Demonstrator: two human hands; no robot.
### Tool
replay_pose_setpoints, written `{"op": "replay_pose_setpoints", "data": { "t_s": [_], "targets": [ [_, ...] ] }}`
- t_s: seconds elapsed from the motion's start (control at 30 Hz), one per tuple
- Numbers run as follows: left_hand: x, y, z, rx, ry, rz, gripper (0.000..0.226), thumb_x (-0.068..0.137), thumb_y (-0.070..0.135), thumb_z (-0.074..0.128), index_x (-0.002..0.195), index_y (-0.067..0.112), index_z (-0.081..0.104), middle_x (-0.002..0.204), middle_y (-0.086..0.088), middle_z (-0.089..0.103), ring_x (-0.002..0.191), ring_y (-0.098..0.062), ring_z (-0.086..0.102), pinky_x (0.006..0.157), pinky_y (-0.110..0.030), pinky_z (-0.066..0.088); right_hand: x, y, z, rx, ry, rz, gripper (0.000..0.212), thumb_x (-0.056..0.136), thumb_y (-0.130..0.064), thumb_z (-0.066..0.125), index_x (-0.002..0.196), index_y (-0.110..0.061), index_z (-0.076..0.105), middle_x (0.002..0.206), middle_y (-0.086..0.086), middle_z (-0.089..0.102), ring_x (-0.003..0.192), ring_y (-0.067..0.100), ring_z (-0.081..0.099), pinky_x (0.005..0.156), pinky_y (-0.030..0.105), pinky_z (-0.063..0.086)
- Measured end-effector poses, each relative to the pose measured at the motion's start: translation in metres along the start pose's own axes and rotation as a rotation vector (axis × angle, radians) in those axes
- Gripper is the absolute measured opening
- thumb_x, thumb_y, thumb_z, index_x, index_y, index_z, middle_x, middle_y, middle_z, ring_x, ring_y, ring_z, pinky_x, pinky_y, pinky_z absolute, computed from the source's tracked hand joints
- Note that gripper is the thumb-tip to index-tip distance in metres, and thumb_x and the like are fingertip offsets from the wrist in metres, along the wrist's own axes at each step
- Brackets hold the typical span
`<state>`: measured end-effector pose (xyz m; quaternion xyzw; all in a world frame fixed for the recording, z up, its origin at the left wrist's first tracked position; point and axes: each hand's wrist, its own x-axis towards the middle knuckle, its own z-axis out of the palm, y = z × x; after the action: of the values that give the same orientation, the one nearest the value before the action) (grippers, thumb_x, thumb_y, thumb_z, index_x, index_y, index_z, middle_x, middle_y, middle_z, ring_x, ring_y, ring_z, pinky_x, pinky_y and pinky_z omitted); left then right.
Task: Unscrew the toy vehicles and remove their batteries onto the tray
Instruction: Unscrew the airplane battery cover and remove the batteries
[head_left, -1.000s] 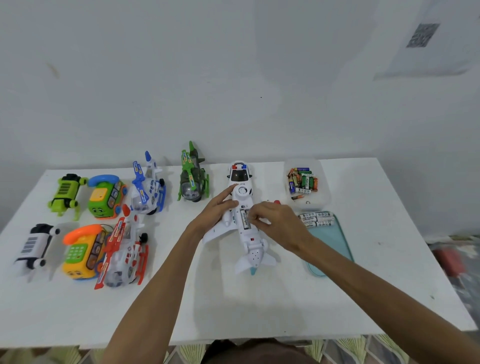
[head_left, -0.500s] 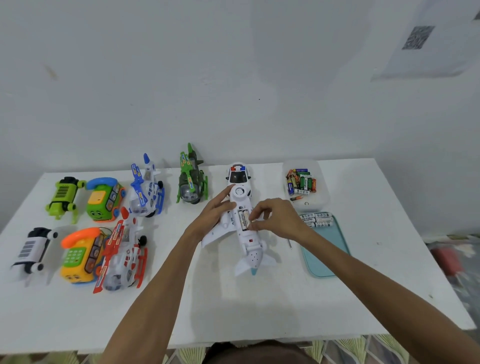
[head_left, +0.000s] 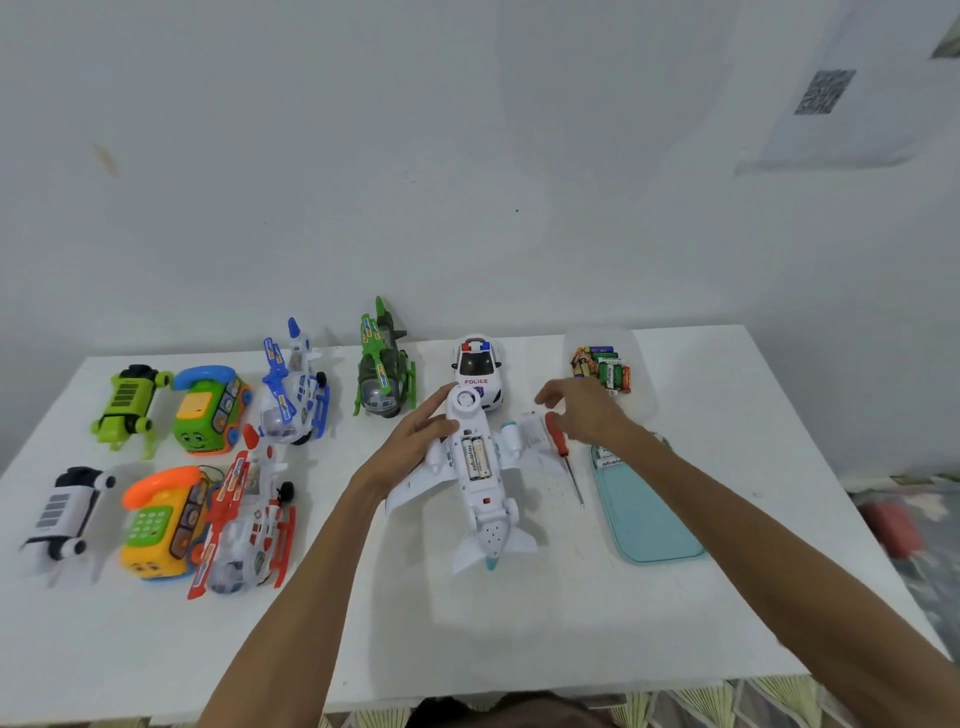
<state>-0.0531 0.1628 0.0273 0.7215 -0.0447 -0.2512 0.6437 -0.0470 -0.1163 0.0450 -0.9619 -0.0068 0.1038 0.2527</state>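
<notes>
A white toy airplane (head_left: 480, 512) lies belly-up at the middle of the table, its battery bay uncovered with two white batteries (head_left: 475, 457) inside. My left hand (head_left: 415, 441) rests on the plane's nose and left wing with fairly straight fingers. My right hand (head_left: 584, 410) hovers with spread fingers and holds nothing, above the red-handled screwdriver (head_left: 555, 435) and the far end of the teal tray (head_left: 649, 514). A small white cover piece (head_left: 531, 432) lies beside the screwdriver. White batteries (head_left: 609, 457) lie at the tray's far end, partly hidden by my wrist.
A clear box of mixed batteries (head_left: 602, 369) stands behind the tray. A police car (head_left: 477, 371), a green helicopter (head_left: 383, 374), a blue one (head_left: 293, 389), a red one (head_left: 244, 514), two toy phones (head_left: 208, 410) and two small robot toys (head_left: 127, 400) fill the left half.
My right hand has left the plane's battery bay and moved right and back to above the screwdriver. The white cover piece now lies beside the screwdriver. My left hand stays on the plane.
</notes>
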Motion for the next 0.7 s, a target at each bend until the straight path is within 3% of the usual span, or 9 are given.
{"op": "replay_pose_setpoints", "data": {
  "t_s": [0.1, 0.2, 0.3, 0.5, 0.6, 0.7],
  "targets": [
    [-0.001, -0.001, -0.004, 0.023, -0.003, -0.02, 0.054, 0.104, 0.005, 0.051, 0.147, 0.037, 0.044, 0.117, 0.022, 0.074, 0.11, -0.005, 0.07, 0.084, -0.02, 0.055, 0.006, -0.007, 0.019, -0.316, -0.184, -0.081, 0.06, 0.092, -0.019, 0.069, 0.147, -0.015, 0.047, 0.138, 0.012, 0.055, 0.126, 0.028, 0.052, 0.102, 0.036, 0.042],
    [-0.002, -0.004, -0.01, 0.033, 0.003, -0.026, 0.056, 0.104, 0.008, 0.053, 0.149, 0.039, 0.043, 0.12, 0.006, 0.075, 0.113, -0.016, 0.07, 0.087, -0.026, 0.056, 0.012, -0.009, 0.028, -0.368, -0.185, -0.082, 0.069, 0.092, -0.027, 0.071, 0.152, -0.014, 0.038, 0.143, 0.013, 0.048, 0.131, 0.029, 0.046, 0.104, 0.038, 0.04],
    [-0.004, -0.007, -0.017, 0.03, 0.025, -0.032, 0.058, 0.104, 0.008, 0.054, 0.152, 0.037, 0.042, 0.122, 0.001, 0.075, 0.115, -0.019, 0.069, 0.093, -0.031, 0.054, 0.016, -0.01, 0.026, -0.351, -0.18, -0.103, 0.066, 0.087, -0.027, 0.076, 0.145, -0.015, 0.046, 0.135, 0.011, 0.053, 0.123, 0.027, 0.051, 0.097, 0.035, 0.042],
    [-0.005, -0.01, -0.024, 0.052, 0.053, -0.046, 0.06, 0.103, 0.008, 0.054, 0.154, 0.035, 0.04, 0.121, 0.005, 0.075, 0.114, -0.015, 0.069, 0.101, -0.037, 0.052, 0.013, -0.016, 0.014, 0.008, 0.143, -0.073, 0.013, 0.09, -0.022, 0.074, 0.102, -0.018, 0.072, 0.094, 0.005, 0.076, 0.085, 0.017, 0.067, 0.081, 0.028, 0.051],
    [-0.007, -0.008, -0.024, 0.061, 0.047, -0.049, 0.059, 0.103, 0.009, 0.054, 0.153, 0.036, 0.041, 0.122, 0.008, 0.075, 0.115, -0.014, 0.069, 0.101, -0.035, 0.051, 0.008, -0.029, 0.005, 0.207, 0.296, -0.161, 0.008, 0.091, -0.021, 0.074, 0.097, -0.018, 0.072, 0.081, -0.003, 0.074, 0.073, 0.011, 0.068, 0.08, 0.029, 0.055],
    [-0.007, -0.004, -0.021, 0.075, 0.035, -0.034, 0.056, 0.103, 0.007, 0.054, 0.151, 0.034, 0.044, 0.117, 0.02, 0.074, 0.112, -0.006, 0.068, 0.096, -0.027, 0.052, -0.001, -0.049, 0.001, 0.475, 0.339, -0.206, 0.008, 0.091, -0.017, 0.074, 0.098, -0.014, 0.074, 0.079, -0.003, 0.073, 0.071, 0.011, 0.068, 0.073, 0.022, 0.056]
  ]
}}
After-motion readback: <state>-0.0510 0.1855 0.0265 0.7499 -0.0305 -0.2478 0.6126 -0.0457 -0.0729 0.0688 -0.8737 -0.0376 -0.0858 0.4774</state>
